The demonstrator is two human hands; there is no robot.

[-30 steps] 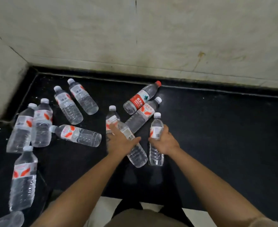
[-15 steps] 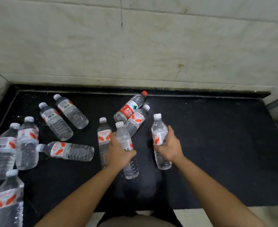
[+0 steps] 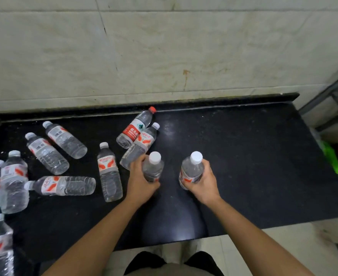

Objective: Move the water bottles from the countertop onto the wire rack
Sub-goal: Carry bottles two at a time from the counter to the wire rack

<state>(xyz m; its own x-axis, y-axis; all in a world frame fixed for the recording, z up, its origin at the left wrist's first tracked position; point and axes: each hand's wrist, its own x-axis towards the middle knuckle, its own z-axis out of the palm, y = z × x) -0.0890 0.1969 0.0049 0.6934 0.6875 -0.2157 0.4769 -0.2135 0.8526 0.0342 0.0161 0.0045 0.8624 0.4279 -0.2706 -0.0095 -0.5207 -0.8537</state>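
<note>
A pale tiled wall (image 3: 164, 46) fills the view from 10 to 2 o'clock, mottled and scuffed. A rust-brown stain (image 3: 186, 75) runs down it at about 12 o'clock, and a thin dark crack (image 3: 102, 20) shows toward 11. At 3 o'clock lies something bright green (image 3: 332, 159), too blurred to identify. Pale floor (image 3: 313, 246) shows at 4 o'clock.

The table (image 3: 243, 156) is black, stone-like, polished and glossy, with fine pale specks. Each water bottle (image 3: 74, 185) is clear thin plastic, shiny, ribbed on the lower body, with a smooth label (image 3: 48, 185) and a plastic cap (image 3: 28, 185). The wall (image 3: 164, 46) is pale tile, dull and stained. The wire rack (image 3: 327, 92), upper right of the frame, looks like grey metal.
</note>
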